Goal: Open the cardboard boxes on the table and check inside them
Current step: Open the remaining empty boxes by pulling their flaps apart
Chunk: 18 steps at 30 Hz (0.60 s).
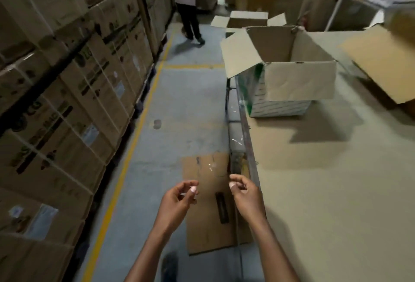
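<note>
Apparently, both hands, left hand [183,194] and right hand [243,192], are pinching thin clear tape [213,170] with half-curled fingers, while the light, stiff open brown cardboard box [289,66] is waiting, best gripped by its flaps.

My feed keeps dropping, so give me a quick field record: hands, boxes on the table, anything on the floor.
left hand: raised over the floor, fingers curled, apparently pinching something thin and clear
right hand: raised beside the table edge, fingers curled likewise
open brown cardboard box with green and white print: on the beige table, flaps up, contents not visible
second open cardboard box: far right, partly cut off
flattened cardboard sheet: on the floor below the hands
</note>
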Each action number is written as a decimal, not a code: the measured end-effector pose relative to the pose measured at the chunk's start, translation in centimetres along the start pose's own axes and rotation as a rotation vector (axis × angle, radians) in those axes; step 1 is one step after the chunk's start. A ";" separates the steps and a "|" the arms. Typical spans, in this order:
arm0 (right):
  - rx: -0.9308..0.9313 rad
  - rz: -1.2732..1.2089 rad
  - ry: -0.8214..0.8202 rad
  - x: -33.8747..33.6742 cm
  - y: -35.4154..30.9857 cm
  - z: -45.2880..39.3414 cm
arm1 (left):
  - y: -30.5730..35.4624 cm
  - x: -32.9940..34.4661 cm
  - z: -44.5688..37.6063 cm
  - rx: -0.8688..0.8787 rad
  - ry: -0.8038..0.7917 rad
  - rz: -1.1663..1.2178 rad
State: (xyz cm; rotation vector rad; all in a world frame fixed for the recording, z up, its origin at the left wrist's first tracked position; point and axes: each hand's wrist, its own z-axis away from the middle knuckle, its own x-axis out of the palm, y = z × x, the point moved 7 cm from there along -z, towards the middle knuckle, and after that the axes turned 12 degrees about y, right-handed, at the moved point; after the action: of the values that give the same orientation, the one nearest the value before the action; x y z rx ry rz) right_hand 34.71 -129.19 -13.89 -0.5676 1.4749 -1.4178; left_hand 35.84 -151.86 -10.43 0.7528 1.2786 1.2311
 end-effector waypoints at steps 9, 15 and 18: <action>-0.050 -0.051 0.415 1.8 -10.0 -9.8 | 12.8 2.0 -17.2 0.337 -0.356 -0.023; -0.060 -0.071 0.624 -0.9 -16.7 -15.9 | 22.8 7.3 -25.7 0.529 -0.547 -0.033; -0.113 -0.092 0.714 -2.5 -20.1 -20.7 | 28.0 12.4 -29.4 0.669 -0.629 -0.071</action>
State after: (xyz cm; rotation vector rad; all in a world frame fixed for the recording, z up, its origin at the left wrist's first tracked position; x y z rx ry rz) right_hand 12.12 -121.37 2.46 -0.1918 2.1152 -1.7145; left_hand -1.10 -139.31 6.37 1.4242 1.1525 0.4126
